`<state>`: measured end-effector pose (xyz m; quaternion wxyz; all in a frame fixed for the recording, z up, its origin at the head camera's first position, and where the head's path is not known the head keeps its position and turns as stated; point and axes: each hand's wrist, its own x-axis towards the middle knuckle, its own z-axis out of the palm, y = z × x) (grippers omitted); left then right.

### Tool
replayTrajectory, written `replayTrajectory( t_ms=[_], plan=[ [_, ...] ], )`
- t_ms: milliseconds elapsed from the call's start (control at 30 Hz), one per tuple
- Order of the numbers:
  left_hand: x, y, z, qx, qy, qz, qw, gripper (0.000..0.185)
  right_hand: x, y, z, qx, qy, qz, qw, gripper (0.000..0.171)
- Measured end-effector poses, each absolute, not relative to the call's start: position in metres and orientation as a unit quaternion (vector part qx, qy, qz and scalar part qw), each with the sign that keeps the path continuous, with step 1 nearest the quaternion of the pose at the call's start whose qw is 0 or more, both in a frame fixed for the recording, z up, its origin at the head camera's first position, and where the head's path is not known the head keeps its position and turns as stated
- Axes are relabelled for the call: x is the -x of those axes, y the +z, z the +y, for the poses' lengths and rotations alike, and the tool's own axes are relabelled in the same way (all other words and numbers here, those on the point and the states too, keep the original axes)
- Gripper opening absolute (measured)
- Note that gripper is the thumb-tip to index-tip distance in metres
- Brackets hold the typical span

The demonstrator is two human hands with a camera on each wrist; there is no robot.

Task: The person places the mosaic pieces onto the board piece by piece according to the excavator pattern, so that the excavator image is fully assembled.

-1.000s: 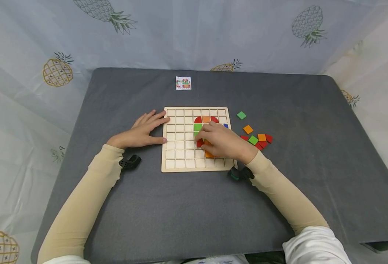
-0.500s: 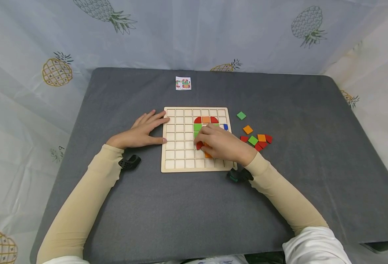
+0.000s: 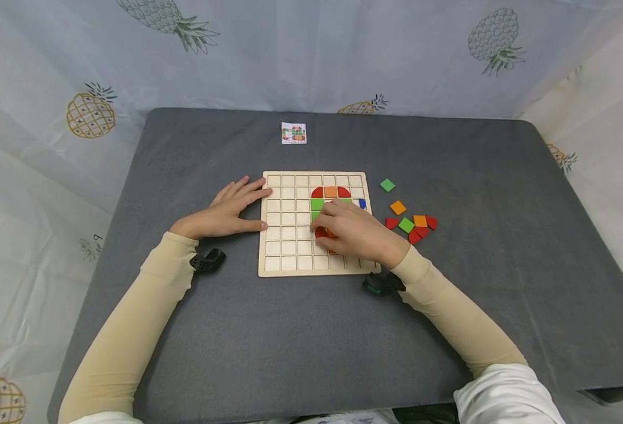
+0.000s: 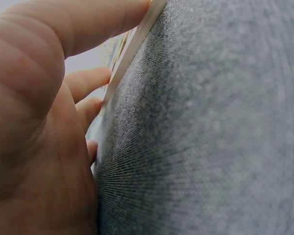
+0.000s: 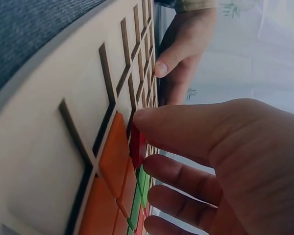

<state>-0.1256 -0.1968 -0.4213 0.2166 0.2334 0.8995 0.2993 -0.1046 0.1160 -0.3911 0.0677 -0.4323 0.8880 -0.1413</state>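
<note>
— Since a second ago, almost nothing has shifted: the right hand [image 3: 361, 231] has crept slightly toward the near-left over the wooden grid board [image 3: 290, 259], and it now hides more of the orange tile [image 3: 332, 250] beneath it. The left hand [image 3: 225, 211] has stayed put.

— What is the right hand doing?

— Its fingers are bent down onto the board, and the thumb tip presses against a red tile [image 3: 320, 232] in the board's middle rows. From the right wrist view that red tile [image 5: 136, 146] stands tilted on edge, half out of its cell, its long edge running along the row toward the far side, just beside the orange tile [image 5: 113, 155].

— Is it pinched?

— I cannot tell; only the thumb visibly touches it, the other fingers hover curled nearby.

— And the left hand?

— Flat on the grey table [image 3: 269, 341], fingers straight and spread, thumb and index tips touching the board's left edge [image 4: 132, 46].

— What else is about?

— Loose tiles [image 3: 411, 224] in green, orange and red lie just right of the board, one green square [image 3: 387, 185] apart from them. A small pattern card [image 3: 294, 133] sits beyond the board's far edge.
</note>
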Motion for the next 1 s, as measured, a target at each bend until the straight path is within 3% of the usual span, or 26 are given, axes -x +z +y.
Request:
replayTrajectory(
  t_ms=[1000],
  plan=[
    [0.1250,-0.4200,-0.1958,-0.231,0.296,0.901,0.218,0.082,0.1040,-0.3978,0.1131,0.392,-0.140,0.907,0.061,0.017]
  ],
)
